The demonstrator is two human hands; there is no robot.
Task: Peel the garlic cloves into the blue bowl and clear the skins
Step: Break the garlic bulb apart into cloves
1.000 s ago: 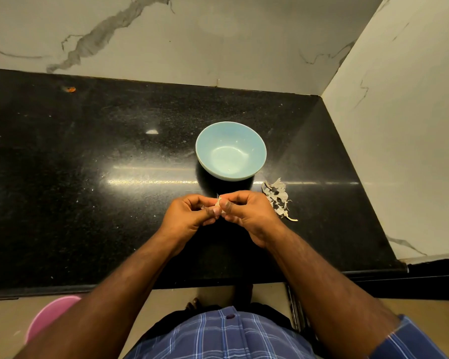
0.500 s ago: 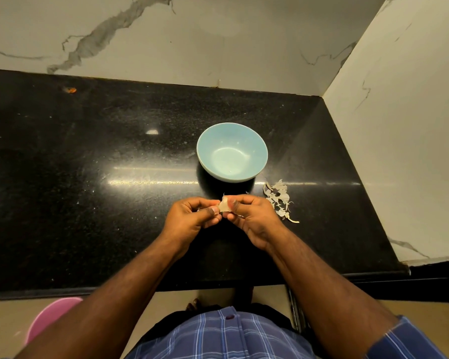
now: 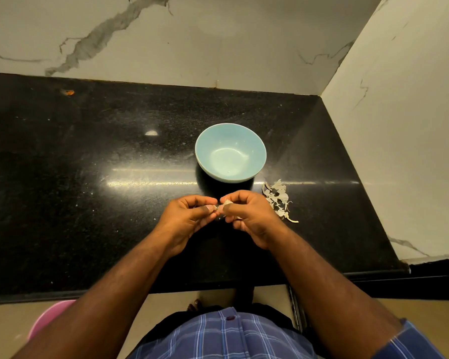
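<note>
A light blue bowl [image 3: 230, 152] stands on the black counter [image 3: 88, 177], and I see nothing inside it. Just in front of the bowl, my left hand [image 3: 189, 216] and my right hand [image 3: 249, 216] meet fingertip to fingertip. Between them they pinch a small garlic clove [image 3: 223, 206] with pale papery skin sticking up from it. Most of the clove is hidden by my fingers. A heap of loose garlic skins [image 3: 278, 200] lies on the counter right of my right hand, close to the bowl's lower right side.
Marble walls close the counter at the back and on the right [image 3: 399, 125]. A small orange speck [image 3: 69, 92] lies at the far left back. Below the counter's front edge a pink tub [image 3: 49, 317] shows at lower left.
My hands stay in front of the bowl and keep working the clove. A flap of skin that stood up between the fingertips half a second ago is now smaller and lower.
</note>
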